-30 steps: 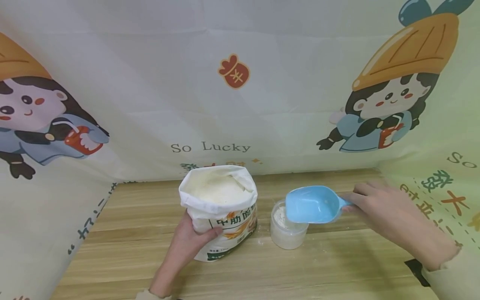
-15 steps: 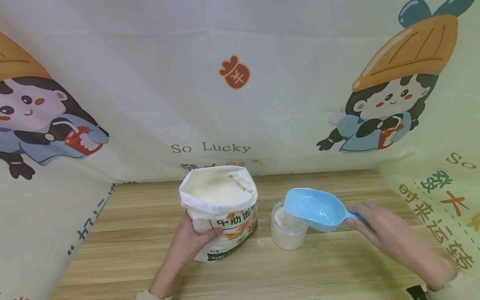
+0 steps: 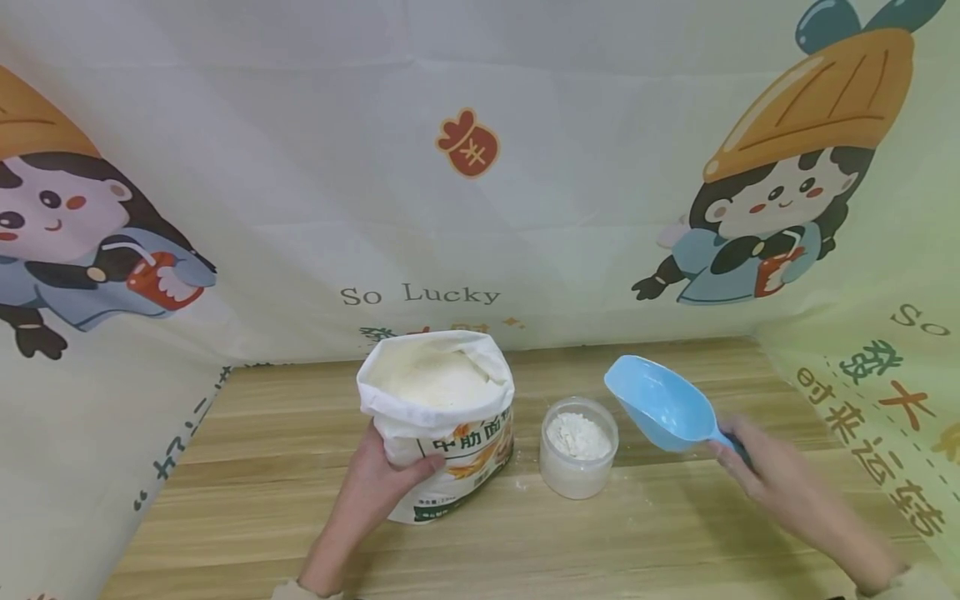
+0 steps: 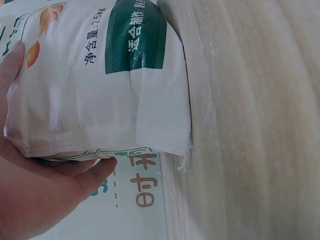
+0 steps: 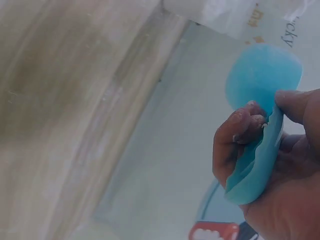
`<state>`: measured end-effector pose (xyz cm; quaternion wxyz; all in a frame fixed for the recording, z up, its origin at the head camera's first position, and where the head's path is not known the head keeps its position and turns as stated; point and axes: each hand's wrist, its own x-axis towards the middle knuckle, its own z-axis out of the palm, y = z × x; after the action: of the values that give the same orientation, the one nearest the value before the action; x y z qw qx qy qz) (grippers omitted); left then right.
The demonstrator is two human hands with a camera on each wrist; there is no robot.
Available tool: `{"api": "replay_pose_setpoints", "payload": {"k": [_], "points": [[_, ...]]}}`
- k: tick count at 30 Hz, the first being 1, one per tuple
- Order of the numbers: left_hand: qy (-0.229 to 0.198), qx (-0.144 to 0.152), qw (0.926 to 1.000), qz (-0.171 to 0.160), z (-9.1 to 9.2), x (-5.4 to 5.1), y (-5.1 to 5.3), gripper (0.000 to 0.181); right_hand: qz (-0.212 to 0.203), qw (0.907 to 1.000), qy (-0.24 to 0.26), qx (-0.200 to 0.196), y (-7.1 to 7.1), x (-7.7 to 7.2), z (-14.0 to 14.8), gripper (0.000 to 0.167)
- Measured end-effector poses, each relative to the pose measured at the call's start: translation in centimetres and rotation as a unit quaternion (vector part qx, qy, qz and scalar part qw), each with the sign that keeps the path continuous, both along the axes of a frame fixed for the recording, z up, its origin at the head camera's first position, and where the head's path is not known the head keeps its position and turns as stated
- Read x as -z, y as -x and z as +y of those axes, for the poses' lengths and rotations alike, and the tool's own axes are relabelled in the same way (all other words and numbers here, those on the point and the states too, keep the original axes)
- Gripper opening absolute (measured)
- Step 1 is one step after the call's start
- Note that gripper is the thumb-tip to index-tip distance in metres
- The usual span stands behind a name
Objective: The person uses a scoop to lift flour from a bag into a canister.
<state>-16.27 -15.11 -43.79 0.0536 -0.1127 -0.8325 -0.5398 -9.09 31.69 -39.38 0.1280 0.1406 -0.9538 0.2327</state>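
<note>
A white bag of flour [image 3: 442,450], its rim folded back, stands on the table; pale flour shows inside. My left hand [image 3: 390,475] grips its left side, thumb across the printed front. In the left wrist view the hand [image 4: 45,195] curls round the bag [image 4: 100,110]. To the bag's right stands a clear round jar [image 3: 576,475] heaped with white flour [image 3: 577,435]. My right hand [image 3: 780,475] holds a light blue scoop [image 3: 663,404] by its handle, above and right of the jar. White powder clings to the right fingers [image 5: 240,122] in the right wrist view.
The wooden table [image 3: 247,475] carries light specks of flour near the jar. A printed cloth [image 3: 375,192] with cartoon figures rises behind the table and along both sides.
My right hand has drawn the scoop rightward from over the jar and tilted it, uncovering the flour in the jar. The left hand and the bag have stayed in place.
</note>
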Motion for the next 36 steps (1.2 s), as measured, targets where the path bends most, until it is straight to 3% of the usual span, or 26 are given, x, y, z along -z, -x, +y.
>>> {"api": "replay_pose_setpoints", "payload": {"k": [9,19,31,36], "points": [[0.003,-0.001,1.0000,-0.002,0.0,0.0,0.0,0.090,-0.077,0.9965,-0.006,0.032,0.1,1.9,-0.2,0.023],[0.002,0.000,0.9999,-0.011,0.0,-0.1,0.0,0.091,-0.090,0.9946,-0.020,0.048,0.2,3.8,-0.3,0.021],[0.002,0.005,1.0000,-0.007,0.0,-0.1,0.2,0.091,-0.090,0.9941,-0.041,0.045,0.4,4.5,-0.3,0.017],[0.000,0.005,1.0000,-0.002,-0.1,-0.1,0.2,0.094,-0.108,0.9919,-0.048,0.046,0.6,4.4,-0.4,0.021]]}}
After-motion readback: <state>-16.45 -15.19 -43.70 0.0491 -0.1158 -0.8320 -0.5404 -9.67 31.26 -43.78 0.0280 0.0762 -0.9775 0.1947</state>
